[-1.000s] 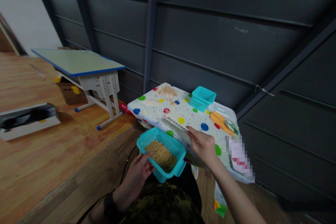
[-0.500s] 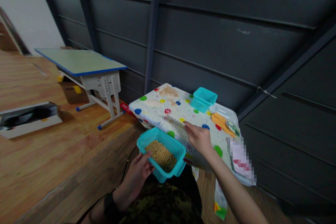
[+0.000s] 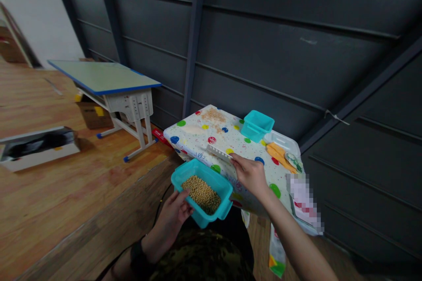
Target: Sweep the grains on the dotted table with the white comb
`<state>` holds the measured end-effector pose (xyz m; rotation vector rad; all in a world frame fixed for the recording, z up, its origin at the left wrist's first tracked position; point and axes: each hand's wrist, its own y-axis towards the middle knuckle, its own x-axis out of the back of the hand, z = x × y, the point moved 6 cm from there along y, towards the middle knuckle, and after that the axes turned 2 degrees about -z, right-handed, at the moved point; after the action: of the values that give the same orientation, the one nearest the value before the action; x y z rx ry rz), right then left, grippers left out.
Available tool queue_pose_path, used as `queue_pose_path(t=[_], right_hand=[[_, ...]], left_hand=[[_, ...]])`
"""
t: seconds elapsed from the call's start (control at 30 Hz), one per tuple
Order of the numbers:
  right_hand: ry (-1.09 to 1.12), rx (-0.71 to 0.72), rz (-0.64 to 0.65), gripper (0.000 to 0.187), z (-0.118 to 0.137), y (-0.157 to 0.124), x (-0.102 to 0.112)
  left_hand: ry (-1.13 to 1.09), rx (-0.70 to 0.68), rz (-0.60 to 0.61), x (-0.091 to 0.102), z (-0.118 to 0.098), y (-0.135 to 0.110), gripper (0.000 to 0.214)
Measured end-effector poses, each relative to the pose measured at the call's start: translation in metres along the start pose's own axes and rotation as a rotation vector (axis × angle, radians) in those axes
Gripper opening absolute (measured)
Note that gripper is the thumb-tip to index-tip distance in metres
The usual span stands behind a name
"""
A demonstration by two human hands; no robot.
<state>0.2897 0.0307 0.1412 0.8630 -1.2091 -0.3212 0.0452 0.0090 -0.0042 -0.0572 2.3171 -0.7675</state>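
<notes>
My left hand (image 3: 174,213) is closed on the near rim of a teal plastic bin (image 3: 227,205), with the thumb over the edge. Inside lies a layer of round, pale yellow soybeans (image 3: 201,193). The bin is at the table's front edge, above my lap. My right hand (image 3: 249,173) pinches one end of a thin, flat, pale strip (image 3: 218,153) with a row of notches or holes along it. Its exact kind does not show. The strip is held tilted over the tabletop, beyond the bin and apart from the beans.
The table wears a dotted white cloth (image 3: 194,142). Brown crumbs (image 3: 213,116) and a pale powder patch (image 3: 193,129) lie at its far left. A second teal bin (image 3: 257,125), an orange cloth (image 3: 279,156) and a clear tray (image 3: 283,140) are on the right. A desk (image 3: 108,74) stands left.
The strip in my right hand has tilted so that more of its flat face shows. My left hand keeps its grip on the bin. The view has shifted slightly.
</notes>
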Motion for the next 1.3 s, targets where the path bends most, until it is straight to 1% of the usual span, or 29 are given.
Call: queue_pose_path(t=[0.2, 0.37, 0.47, 0.57, 0.63, 0.73, 0.87, 1.13, 1.3], right_hand=[[0.047, 0.001, -0.027, 0.027, 0.003, 0.001, 0.004], [0.071, -0.075, -0.067, 0.026, 0.004, 0.002, 0.008], [0.111, -0.121, -0.082, 0.025, 0.003, 0.003, 0.009], [0.115, -0.158, -0.099, 0.025, -0.001, 0.004, 0.01], [0.094, -0.173, -0.095, 0.025, -0.005, 0.003, 0.01], [0.059, -0.178, -0.059, 0.025, -0.009, 0.001, 0.008], [0.054, -0.18, -0.019, 0.024, -0.01, -0.001, 0.005], [0.064, -0.144, -0.048, 0.025, -0.01, -0.005, 0.011], [0.064, -0.148, -0.054, 0.026, -0.01, -0.009, 0.018]], left_hand=[[0.008, 0.002, 0.003, 0.002, 0.0, 0.001, 0.017], [0.013, -0.014, 0.006, 0.002, -0.002, 0.0, 0.02], [0.018, -0.003, -0.011, 0.002, -0.003, -0.002, 0.018], [0.02, -0.001, -0.011, 0.002, -0.004, -0.002, 0.016], [0.019, -0.012, 0.01, 0.002, -0.004, -0.002, 0.019], [0.015, -0.03, 0.03, 0.003, -0.003, -0.001, 0.023], [0.004, -0.025, 0.02, 0.004, -0.003, 0.0, 0.027], [-0.001, -0.02, 0.006, 0.005, -0.003, 0.001, 0.022], [0.005, -0.027, 0.016, 0.005, -0.003, 0.001, 0.027]])
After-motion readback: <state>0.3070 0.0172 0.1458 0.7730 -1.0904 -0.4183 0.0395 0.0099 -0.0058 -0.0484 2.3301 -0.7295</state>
